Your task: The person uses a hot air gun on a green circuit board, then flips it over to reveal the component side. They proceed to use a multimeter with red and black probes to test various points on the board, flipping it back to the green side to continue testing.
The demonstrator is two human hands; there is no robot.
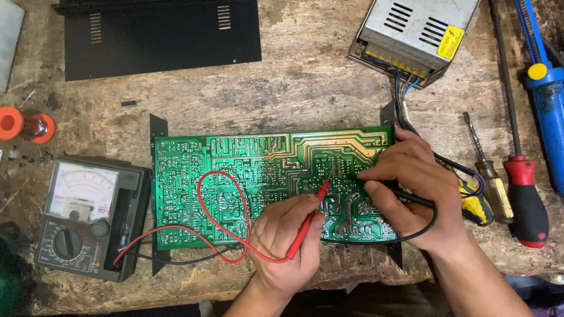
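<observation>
The board [235, 176] lies in front of me on the bench [305, 88], with the meter [88, 217] just left of it. Behind it are a cover [158, 35] at left and a power supply [414, 35] at right. The screwdrivers [511, 182] lie right of the board, beyond my right hand [417, 188].

The green circuit board [247, 176] lies flat, solder side up, across the middle of the wooden bench. The red probe [308, 217], a slim red stick, slants up and to the right with its tip touching the board's right half. Its red lead [202, 194] loops over the board. The black probe [405, 196] is mostly hidden, pressed onto the board's right end.
</observation>
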